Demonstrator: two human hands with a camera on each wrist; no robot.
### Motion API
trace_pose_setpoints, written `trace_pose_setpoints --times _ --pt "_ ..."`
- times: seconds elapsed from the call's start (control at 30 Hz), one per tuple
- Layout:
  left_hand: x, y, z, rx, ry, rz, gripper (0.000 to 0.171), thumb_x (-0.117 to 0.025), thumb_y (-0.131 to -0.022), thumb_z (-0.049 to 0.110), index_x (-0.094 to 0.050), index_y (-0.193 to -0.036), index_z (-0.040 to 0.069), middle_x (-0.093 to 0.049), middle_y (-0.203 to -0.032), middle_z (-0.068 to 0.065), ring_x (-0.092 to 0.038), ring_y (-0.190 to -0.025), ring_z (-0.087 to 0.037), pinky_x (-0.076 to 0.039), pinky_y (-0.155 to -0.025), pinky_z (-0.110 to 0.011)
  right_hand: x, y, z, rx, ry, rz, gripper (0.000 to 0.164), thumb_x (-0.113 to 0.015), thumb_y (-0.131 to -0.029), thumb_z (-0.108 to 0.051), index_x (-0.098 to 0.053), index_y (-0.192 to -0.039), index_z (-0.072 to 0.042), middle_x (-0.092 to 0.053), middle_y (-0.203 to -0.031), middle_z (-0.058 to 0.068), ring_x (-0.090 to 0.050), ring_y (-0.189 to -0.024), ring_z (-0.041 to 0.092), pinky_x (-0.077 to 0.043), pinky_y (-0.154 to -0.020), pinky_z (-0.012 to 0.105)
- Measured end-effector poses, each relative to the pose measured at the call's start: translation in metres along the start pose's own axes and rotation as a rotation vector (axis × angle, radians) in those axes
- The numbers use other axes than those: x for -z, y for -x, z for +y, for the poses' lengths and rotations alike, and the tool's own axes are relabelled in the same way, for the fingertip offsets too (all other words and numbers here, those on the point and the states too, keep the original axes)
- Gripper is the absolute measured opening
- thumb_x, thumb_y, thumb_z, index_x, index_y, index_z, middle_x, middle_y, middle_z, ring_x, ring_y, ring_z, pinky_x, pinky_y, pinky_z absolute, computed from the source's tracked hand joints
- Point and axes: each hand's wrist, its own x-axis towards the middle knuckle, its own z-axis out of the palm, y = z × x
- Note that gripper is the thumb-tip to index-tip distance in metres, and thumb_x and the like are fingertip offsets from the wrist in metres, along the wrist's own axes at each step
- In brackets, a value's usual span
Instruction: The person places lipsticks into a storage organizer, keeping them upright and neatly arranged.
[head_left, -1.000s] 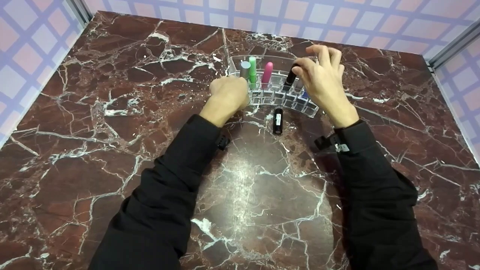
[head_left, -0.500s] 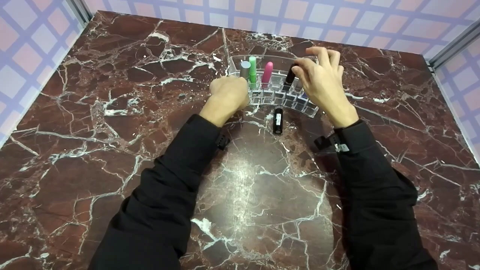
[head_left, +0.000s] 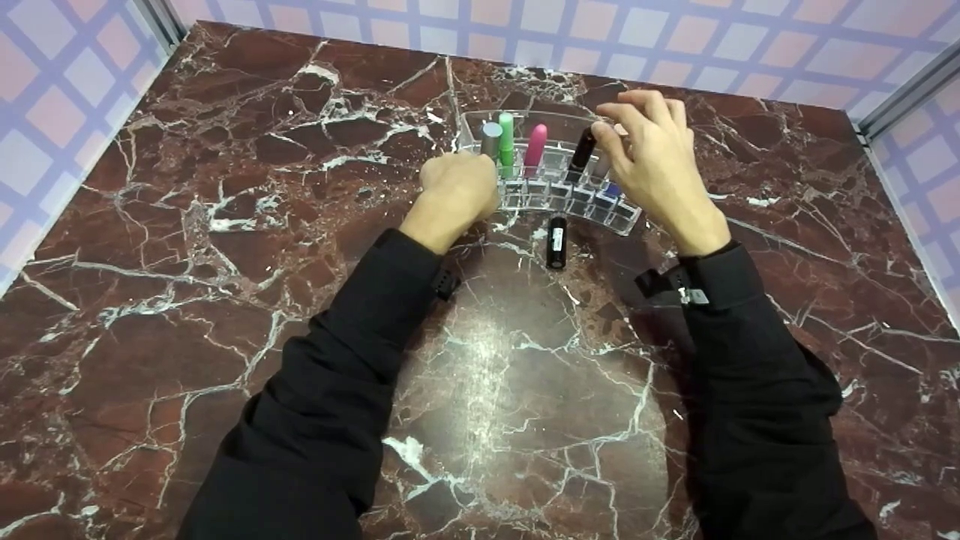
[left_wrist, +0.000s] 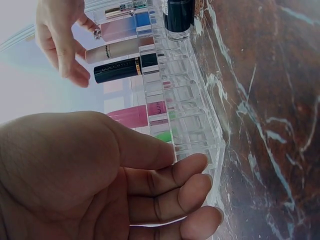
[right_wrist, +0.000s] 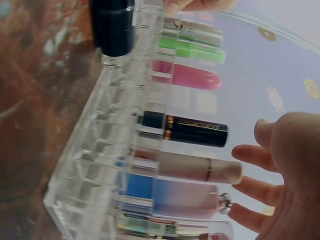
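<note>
My left hand [head_left: 459,187] holds the left end of a clear tiered lipstick organizer [head_left: 536,196], thumb and fingers at its edge in the left wrist view. A black lipstick tube [head_left: 582,154] stands in a back-row slot. Beside it, my right hand [head_left: 660,165] is spread with nothing in its grasp; in the right wrist view a gap shows between its fingertips and the black lipstick tube [right_wrist: 197,131]. Its lower fingers come close to a beige tube [right_wrist: 200,167] and a blue-pink tube [right_wrist: 185,199]; contact is unclear.
A silver-topped tube [head_left: 490,141], a green tube [head_left: 505,146] and a pink tube [head_left: 535,150] stand in the organizer's left half. Another black tube [head_left: 556,244] with a white label lies on the marble table [head_left: 225,315] in front. A patterned wall [head_left: 570,34] rises behind.
My right hand has let go of the black lipstick tube in the slot and shifted slightly right, its fingers parting from the top. The left hand has stayed put.
</note>
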Motion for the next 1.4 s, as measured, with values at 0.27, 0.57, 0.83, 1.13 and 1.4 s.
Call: trace_pose_setpoints --times 0.27,0.57,0.83,1.13,1.4 --pt "0.0 0.0 0.001 0.013 0.002 -0.014 0.031 -0.06 -0.095 0.015 -0.067 -0.125 0.009 -0.064 -0.13 -0.013 -0.063 -0.111 -0.03 -0.055 -0.086 -0.043 0.012 0.006 -0.004 0.091 -0.01 0.024 0.049 -0.056 -0.107 -0.034 -0.051 -0.148 -0.007 -0.049 -0.15 0.018 -0.039 -0.138 0.033 -0.026 -0.118 0.048" --pt "0.001 0.0 0.0 0.004 0.019 -0.01 0.036 -0.055 -0.096 0.013 -0.065 -0.13 0.007 -0.062 -0.136 -0.015 -0.061 -0.119 -0.033 -0.055 -0.089 -0.046 0.025 0.017 0.008 0.19 -0.006 0.143 0.037 -0.062 -0.105 -0.021 -0.061 -0.132 0.003 -0.059 -0.124 0.026 -0.049 -0.109 0.036 -0.041 -0.094 0.048" --pt "0.0 0.001 0.0 -0.001 0.016 -0.007 0.034 -0.057 -0.096 0.013 -0.066 -0.129 0.007 -0.062 -0.135 -0.015 -0.062 -0.116 -0.033 -0.055 -0.089 -0.044 0.037 0.029 0.02 0.047 0.008 0.08 0.03 -0.065 -0.104 -0.025 -0.067 -0.12 -0.001 -0.069 -0.101 0.016 -0.06 -0.082 0.026 -0.044 -0.077 0.037" --pt "0.001 0.002 -0.001 -0.006 0.024 -0.006 0.032 -0.057 -0.095 0.013 -0.068 -0.125 0.007 -0.062 -0.133 -0.015 -0.061 -0.117 -0.033 -0.054 -0.089 -0.045 0.044 0.038 0.044 0.173 -0.001 -0.205 0.034 -0.066 -0.104 -0.024 -0.06 -0.133 -0.007 -0.069 -0.088 0.007 -0.052 -0.058 0.018 -0.044 -0.061 0.028" --pt "0.002 0.0 0.0 0.01 0.007 -0.033 0.034 -0.056 -0.097 0.014 -0.065 -0.129 0.008 -0.062 -0.135 -0.015 -0.062 -0.117 -0.032 -0.054 -0.09 -0.044 0.041 0.039 0.053 0.169 0.026 -0.424 0.025 -0.063 -0.105 -0.032 -0.072 -0.103 -0.009 -0.067 -0.077 0.001 -0.055 -0.058 0.012 -0.048 -0.059 0.029"
